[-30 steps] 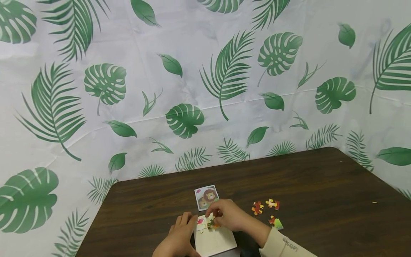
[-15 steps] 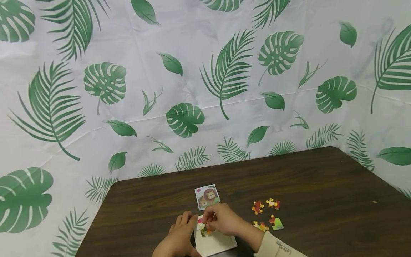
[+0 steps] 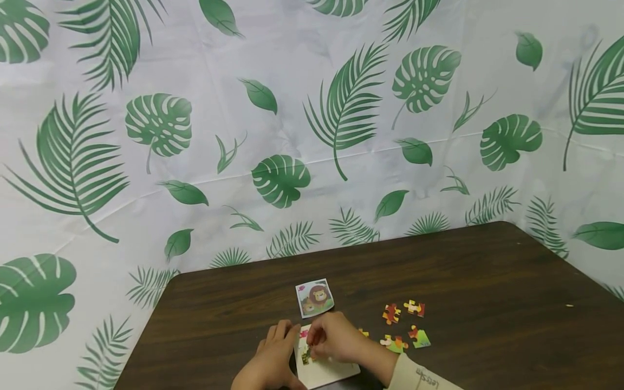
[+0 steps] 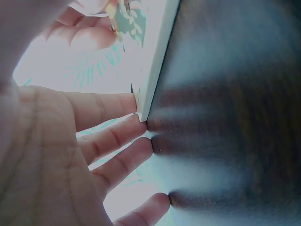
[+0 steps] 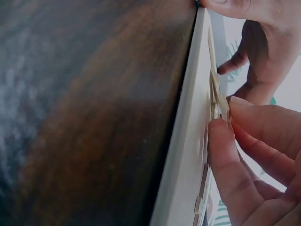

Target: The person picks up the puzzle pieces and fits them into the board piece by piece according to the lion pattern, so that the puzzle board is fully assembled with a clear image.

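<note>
A pale wooden puzzle board (image 3: 331,371) lies near the front of the table. My left hand (image 3: 270,360) rests at its left side, fingers fairly straight; in the left wrist view the index fingertip (image 4: 129,103) touches the board's corner and the other fingertips reach the tabletop. Over the board's upper part, my right hand (image 3: 336,338) pinches a jigsaw piece (image 5: 223,107) between thumb and index finger. That piece is tilted against the board in the right wrist view. Left of the right hand, a pink-and-white piece (image 3: 303,333) and a green patterned piece (image 3: 306,355) show on the board.
A picture card with lions (image 3: 314,298) lies just beyond the board. To the right are several loose jigsaw pieces, among them a red one (image 3: 391,314) and a green-and-red one (image 3: 419,337). Behind the dark table (image 3: 468,281) hangs a leaf-patterned cloth (image 3: 312,135).
My right hand has shifted left and slightly toward me over the board, and its forearm no longer covers some loose pieces at the right. The left hand has stayed in place.
</note>
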`<state>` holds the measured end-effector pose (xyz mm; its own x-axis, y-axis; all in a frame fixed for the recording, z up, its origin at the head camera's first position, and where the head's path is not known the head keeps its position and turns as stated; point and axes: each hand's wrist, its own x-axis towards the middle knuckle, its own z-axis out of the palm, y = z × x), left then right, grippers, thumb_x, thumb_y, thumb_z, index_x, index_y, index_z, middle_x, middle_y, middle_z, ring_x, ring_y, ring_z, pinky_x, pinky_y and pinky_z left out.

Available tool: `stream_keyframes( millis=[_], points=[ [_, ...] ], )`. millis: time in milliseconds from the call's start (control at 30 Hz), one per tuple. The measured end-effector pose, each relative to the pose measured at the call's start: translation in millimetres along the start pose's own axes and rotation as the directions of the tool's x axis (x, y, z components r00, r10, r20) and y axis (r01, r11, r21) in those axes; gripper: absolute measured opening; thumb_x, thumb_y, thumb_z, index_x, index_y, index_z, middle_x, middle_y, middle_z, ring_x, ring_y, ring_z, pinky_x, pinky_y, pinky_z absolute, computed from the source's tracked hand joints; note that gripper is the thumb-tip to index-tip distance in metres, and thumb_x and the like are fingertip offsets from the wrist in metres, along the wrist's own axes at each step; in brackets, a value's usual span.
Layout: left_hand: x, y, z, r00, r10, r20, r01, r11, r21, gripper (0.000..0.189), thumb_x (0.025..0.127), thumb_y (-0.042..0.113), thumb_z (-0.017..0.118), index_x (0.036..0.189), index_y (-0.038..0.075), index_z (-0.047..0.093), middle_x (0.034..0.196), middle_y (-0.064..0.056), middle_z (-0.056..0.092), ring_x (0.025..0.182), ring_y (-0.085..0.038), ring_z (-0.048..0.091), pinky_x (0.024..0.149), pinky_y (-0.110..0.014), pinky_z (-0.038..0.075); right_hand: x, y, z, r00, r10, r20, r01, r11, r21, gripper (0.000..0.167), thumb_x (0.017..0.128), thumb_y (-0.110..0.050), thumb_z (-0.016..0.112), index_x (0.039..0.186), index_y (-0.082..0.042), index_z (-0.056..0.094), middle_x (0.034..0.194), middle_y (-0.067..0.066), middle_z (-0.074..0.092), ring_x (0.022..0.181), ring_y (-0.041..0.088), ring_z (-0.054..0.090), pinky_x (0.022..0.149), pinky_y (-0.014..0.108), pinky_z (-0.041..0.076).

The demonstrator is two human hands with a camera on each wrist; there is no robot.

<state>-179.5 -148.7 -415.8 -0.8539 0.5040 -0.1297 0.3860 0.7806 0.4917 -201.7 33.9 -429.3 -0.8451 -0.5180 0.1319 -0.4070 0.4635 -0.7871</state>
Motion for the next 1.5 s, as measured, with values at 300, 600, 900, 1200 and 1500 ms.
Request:
stream_keyframes(
  millis=[300,600,900,1200,1500],
  points=[
    [0.8,-1.6,0.5,1.0,0.005,-0.006,-0.005,1.0,0.002,0.105,0.054,0.038,0.087,0.137,-0.003,0.038,0.13,-0.019,0.033,0.117,-0.041,0.03,0.082,-0.066,0.032,-0.1,-5.2,-2.1,0.999,-0.034,0.033,0.038,0.991,-0.13,0.018,0.062,0.004,0.076,0.072,-0.009,0.069,0.06,-0.011,0.056,0.053,-0.003,0.047,0.05,0.016,0.042],
    [1.8,-2.9,1.5,1.0,0.007,-0.007,-0.007,1.0,0.001,0.104,0.054,0.037,0.088,0.136,-0.002,0.038,0.128,-0.017,0.033,0.117,-0.04,0.031,0.082,-0.065,0.032,-0.9,-9.8,-0.7,0.996,-0.073,0.049,0.082,0.972,-0.219,0.02,0.061,-0.001,0.081,0.073,-0.009,0.068,0.066,-0.01,0.056,0.059,-0.001,0.049,0.053,0.015,0.041],
    [1.6,-2.7,1.5,1.0,0.014,-0.015,-0.014,1.0,-0.01,0.103,0.053,0.035,0.088,0.136,-0.003,0.04,0.124,-0.013,0.034,0.115,-0.038,0.031,0.082,-0.064,0.032,-2.6,-13.1,0.9,0.999,-0.012,0.031,0.024,0.915,-0.403,0.02,0.061,-0.017,0.085,0.069,-0.023,0.067,0.069,-0.017,0.051,0.061,-0.002,0.045,0.052,0.02,0.039],
    [1.7,-3.2,1.2,1.0,0.002,0.007,-0.002,1.0,-0.022,0.105,0.054,0.036,0.088,0.137,-0.002,0.037,0.128,-0.016,0.032,0.117,-0.04,0.03,0.084,-0.066,0.029,-1.0,-17.6,5.4,0.999,-0.009,0.048,0.035,0.82,-0.571,0.015,0.061,-0.026,0.083,0.068,-0.028,0.07,0.071,-0.02,0.054,0.07,0.001,0.051,0.056,0.027,0.044],
    [1.4,-3.2,2.0,1.0,-0.002,-0.002,0.002,1.0,-0.006,0.106,0.053,0.037,0.088,0.137,-0.004,0.037,0.129,-0.017,0.032,0.118,-0.04,0.03,0.084,-0.066,0.03,-1.7,-22.9,9.4,0.998,-0.046,0.052,0.069,0.742,-0.667,0.015,0.059,-0.028,0.083,0.067,-0.029,0.072,0.072,-0.018,0.056,0.07,0.0,0.052,0.057,0.024,0.045]
  ],
)
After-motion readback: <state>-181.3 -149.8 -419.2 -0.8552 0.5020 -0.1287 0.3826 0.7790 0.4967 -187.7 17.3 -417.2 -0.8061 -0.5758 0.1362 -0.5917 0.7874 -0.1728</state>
